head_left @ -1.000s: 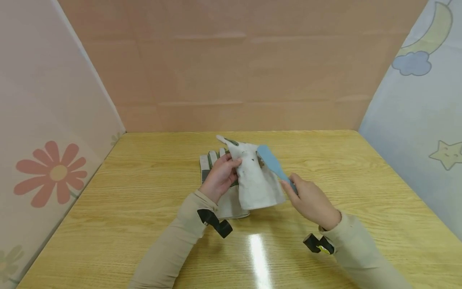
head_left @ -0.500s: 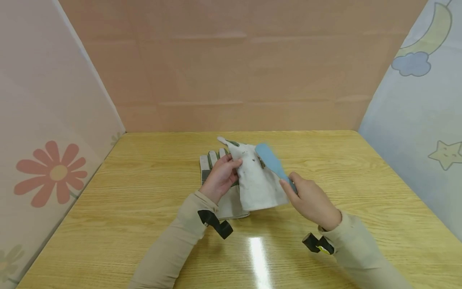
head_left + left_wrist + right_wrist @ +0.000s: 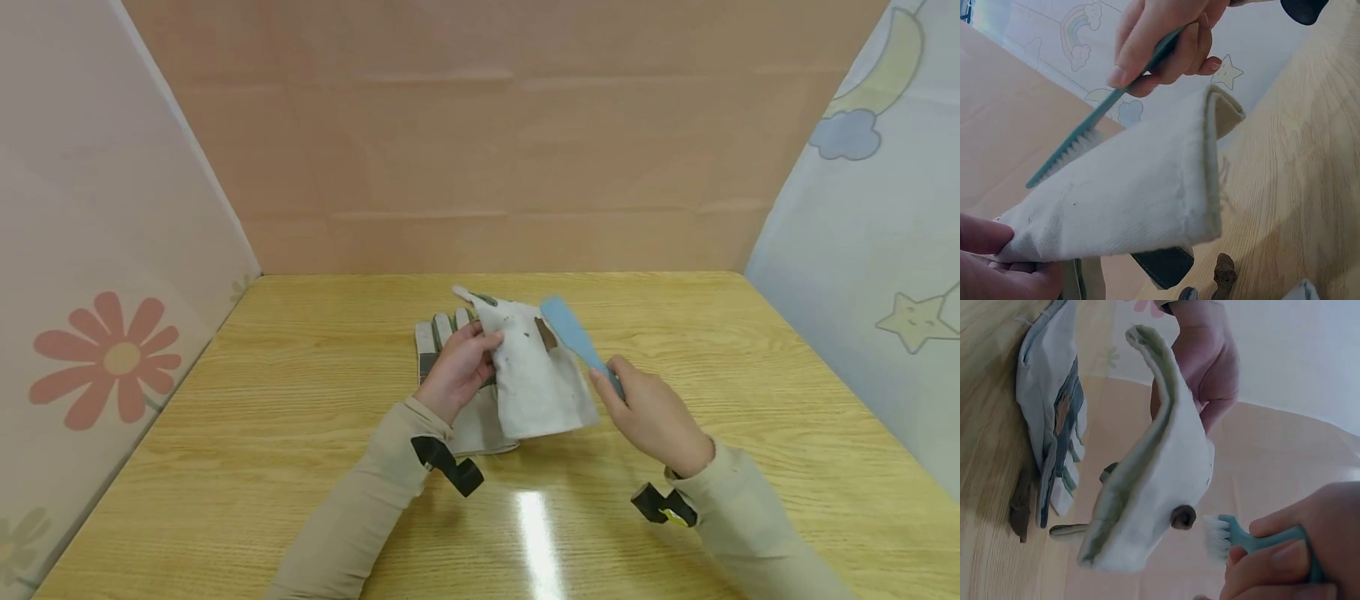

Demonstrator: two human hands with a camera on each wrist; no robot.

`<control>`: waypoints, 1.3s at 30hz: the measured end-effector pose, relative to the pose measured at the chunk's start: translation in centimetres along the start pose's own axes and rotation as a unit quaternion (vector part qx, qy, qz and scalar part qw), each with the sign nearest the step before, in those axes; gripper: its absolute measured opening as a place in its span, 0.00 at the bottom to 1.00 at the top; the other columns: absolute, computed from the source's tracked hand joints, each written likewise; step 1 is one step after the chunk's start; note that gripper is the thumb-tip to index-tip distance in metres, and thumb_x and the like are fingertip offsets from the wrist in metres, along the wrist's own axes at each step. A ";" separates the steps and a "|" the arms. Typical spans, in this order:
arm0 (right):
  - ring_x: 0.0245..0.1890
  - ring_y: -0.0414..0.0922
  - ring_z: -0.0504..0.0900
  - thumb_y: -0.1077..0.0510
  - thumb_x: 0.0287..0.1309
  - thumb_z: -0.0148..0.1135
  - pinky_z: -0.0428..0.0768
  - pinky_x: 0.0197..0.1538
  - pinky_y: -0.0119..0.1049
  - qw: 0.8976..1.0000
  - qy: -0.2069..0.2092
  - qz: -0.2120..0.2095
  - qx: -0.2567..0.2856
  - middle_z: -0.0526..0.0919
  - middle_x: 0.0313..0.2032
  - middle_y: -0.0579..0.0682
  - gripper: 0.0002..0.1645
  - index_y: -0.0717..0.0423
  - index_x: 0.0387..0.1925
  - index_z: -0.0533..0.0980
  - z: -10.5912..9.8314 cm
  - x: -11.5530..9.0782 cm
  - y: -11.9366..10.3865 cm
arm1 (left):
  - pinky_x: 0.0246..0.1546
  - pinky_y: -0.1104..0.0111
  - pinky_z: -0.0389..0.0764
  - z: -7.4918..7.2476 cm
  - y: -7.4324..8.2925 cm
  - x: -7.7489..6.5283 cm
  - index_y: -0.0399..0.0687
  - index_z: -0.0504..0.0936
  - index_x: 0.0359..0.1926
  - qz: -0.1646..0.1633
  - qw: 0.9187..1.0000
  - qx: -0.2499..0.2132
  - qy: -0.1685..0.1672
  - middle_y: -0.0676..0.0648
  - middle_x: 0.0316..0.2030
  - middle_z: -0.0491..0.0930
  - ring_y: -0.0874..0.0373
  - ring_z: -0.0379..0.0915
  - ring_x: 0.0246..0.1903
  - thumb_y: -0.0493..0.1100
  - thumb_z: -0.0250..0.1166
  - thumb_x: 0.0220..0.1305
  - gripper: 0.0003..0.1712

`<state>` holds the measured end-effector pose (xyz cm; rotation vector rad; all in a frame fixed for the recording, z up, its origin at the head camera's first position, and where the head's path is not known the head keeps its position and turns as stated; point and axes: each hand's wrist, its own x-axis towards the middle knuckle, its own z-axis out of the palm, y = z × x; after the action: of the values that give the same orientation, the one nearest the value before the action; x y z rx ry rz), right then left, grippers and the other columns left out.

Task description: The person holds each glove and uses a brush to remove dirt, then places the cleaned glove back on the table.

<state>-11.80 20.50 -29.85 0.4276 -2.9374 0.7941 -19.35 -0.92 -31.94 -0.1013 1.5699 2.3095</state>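
Note:
My left hand [image 3: 459,364] pinches a white work glove [image 3: 536,383], holding it up with its cuff hanging toward me. A brown lump [image 3: 1183,517] clings to the glove's surface, and small dark specks show near it. My right hand [image 3: 651,412] grips a blue brush [image 3: 573,333] by its handle. In the right wrist view the white bristles [image 3: 1216,537] face the brown lump, a small gap apart. Under the left hand a second glove [image 3: 483,425], white with green and dark grey parts, lies on the table, partly hidden.
The wooden table [image 3: 300,350] spreads around both hands. A brown piece [image 3: 1020,504] lies on it beside the second glove, and another brown bit [image 3: 1062,414] rests on that glove. Patterned side panels and a plain pinkish-brown back panel [image 3: 510,150] surround the table.
The brush shifted slightly left over the glove, then drew back right, uncovering more of the brown lump. The held glove's cuff swung slightly right; my left hand stayed nearly still.

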 end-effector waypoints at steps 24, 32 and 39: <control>0.11 0.34 0.53 0.53 0.71 0.44 0.57 0.16 0.27 1.000 -0.006 -0.015 0.000 0.58 0.13 0.43 0.17 0.58 0.27 0.65 0.2 -0.2 -0.5 | 0.54 0.64 0.69 0.0 0.2 0.0 0.36 0.56 0.67 0.001 1.000 -0.013 -0.009 0.37 0.59 0.67 0.56 0.69 0.50 0.35 0.46 0.71 0.25; 0.11 0.36 0.54 0.52 0.71 0.43 0.56 0.15 0.27 1.000 -0.007 0.007 -0.025 0.58 0.13 0.43 0.18 0.58 0.26 0.65 0.3 -0.1 0.5 | 0.50 0.66 0.70 -0.2 0.1 0.0 0.37 0.58 0.66 -0.002 1.000 -0.009 0.002 0.39 0.57 0.69 0.57 0.70 0.47 0.34 0.47 0.70 0.25; 0.11 0.34 0.53 0.52 0.71 0.42 0.57 0.16 0.27 1.000 0.005 -0.004 0.002 0.58 0.14 0.43 0.18 0.60 0.29 0.66 0.0 0.1 -0.1 | 0.43 0.69 0.72 -0.1 0.1 0.1 0.37 0.61 0.65 0.001 1.000 -0.008 0.004 0.43 0.51 0.72 0.60 0.71 0.42 0.34 0.48 0.70 0.23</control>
<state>-11.88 20.40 -29.80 0.4357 -2.9240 0.7978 -19.46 -1.04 -31.86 -0.1131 1.5565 2.3261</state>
